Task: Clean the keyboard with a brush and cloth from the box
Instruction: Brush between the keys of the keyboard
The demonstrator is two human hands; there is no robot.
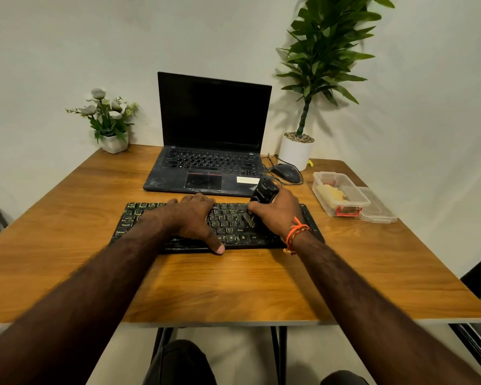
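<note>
1. Head view: the keyboard (220, 227) is lying on the desk (233, 287), long axis running 9 to 3 o'clock.
2. The left hand (190, 220) is pressing it flat, fingers spread.
3. The right hand (279, 213) is gripping the brush (263, 197), bristles touching the keys at its 9 o'clock.
4. The box (340, 194), holding the cloth (331, 192), is sitting at 3 o'clock, nearer the right hand.
</note>
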